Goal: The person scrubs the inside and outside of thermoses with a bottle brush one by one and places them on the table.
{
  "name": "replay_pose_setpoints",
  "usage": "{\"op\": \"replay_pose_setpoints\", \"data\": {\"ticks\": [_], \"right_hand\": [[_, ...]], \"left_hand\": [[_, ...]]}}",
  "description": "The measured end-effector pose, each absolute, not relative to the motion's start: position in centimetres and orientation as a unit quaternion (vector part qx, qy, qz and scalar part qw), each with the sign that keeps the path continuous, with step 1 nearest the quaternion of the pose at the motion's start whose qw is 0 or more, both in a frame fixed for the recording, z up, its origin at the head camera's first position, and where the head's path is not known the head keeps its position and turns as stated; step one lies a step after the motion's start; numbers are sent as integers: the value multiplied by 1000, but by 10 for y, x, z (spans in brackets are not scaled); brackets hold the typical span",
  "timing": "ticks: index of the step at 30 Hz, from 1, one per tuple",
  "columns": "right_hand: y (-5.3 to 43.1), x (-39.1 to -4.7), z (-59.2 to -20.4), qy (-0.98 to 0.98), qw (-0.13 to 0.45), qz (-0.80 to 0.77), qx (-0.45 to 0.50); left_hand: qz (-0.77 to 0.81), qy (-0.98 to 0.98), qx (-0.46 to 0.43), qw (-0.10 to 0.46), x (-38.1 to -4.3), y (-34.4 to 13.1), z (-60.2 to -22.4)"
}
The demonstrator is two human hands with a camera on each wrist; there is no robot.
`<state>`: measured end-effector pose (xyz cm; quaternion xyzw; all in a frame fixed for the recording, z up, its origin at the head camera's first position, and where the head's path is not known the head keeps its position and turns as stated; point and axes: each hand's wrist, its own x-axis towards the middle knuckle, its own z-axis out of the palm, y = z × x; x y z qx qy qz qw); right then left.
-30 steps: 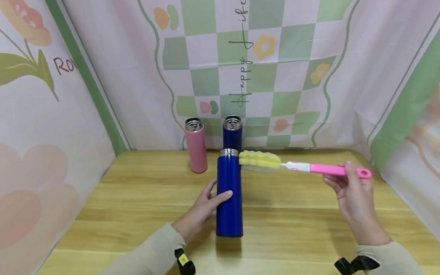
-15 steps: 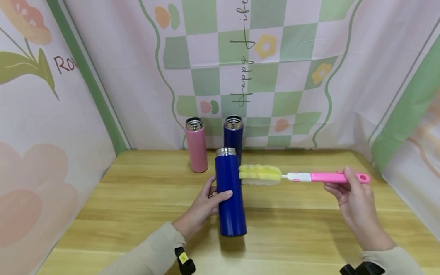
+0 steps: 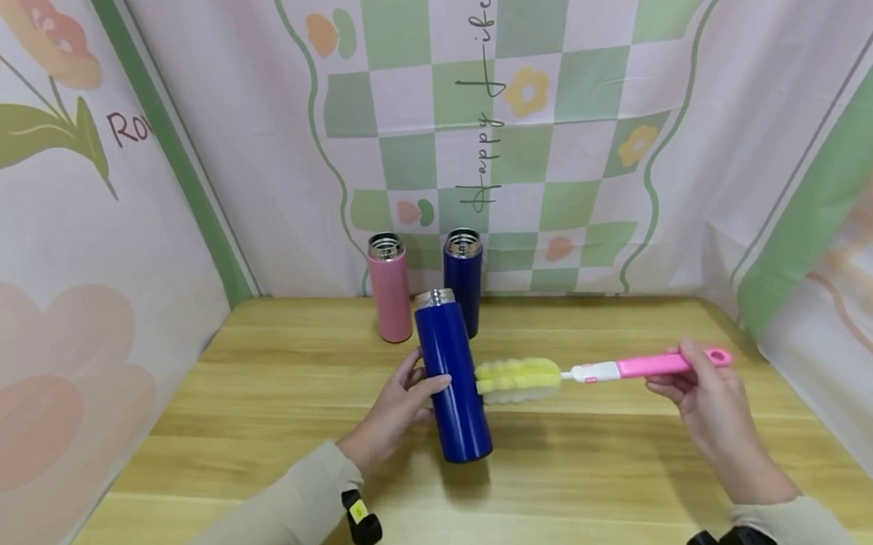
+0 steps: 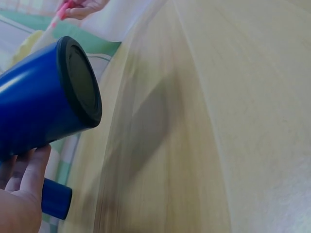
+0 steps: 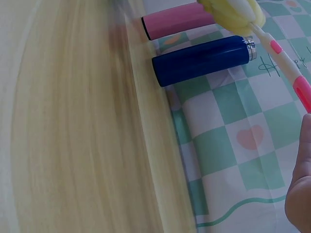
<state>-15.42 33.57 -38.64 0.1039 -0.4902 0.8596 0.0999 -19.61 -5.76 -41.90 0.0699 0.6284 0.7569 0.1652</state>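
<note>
My left hand (image 3: 399, 398) grips a bright blue thermos bottle (image 3: 453, 383) around its middle. The bottle has no lid, leans with its steel mouth up and to the left, and is held above the table; its black base (image 4: 80, 82) shows in the left wrist view. In my right hand (image 3: 713, 406) is the pink handle of a bottle brush (image 3: 519, 377), held level. Its yellow sponge head points left, with the tip right at the bottle's right side. In the right wrist view the brush shaft (image 5: 279, 51) crosses the upper right corner.
Behind the held bottle, an open pink bottle (image 3: 391, 299) and an open dark blue bottle (image 3: 464, 271) stand upright near the back edge of the wooden table (image 3: 266, 413). A patterned curtain (image 3: 564, 159) hangs directly behind them.
The brush has moved down along the bottle's side, from near its mouth to about mid-height. The blue bottle has tipped, its mouth shifting left and its base slightly right.
</note>
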Motion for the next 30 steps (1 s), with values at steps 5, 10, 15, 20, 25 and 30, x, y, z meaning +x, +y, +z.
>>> {"op": "replay_pose_setpoints", "data": {"ticks": [5,10,15,20,25,30], "right_hand": [[338,-153,-390,-519,94,843,105],[339,-151,-388,-542,100,827,108],[336,-148,-383,-580,114,799,110],[334,-143,-380,-612,119,774,113],[330,-141,-381,-599,104,782,135],[322,-141,-382,-563,81,808,153]], "left_hand": [[771,616,58,152,-197,-60,-417],[779,610,58,134,-201,-62,-415],[772,622,56,117,-203,-64,-410],[778,616,54,112,-206,-66,-408],[782,614,42,95,-207,-65,-405],[788,610,29,81,-208,-63,-403]]}}
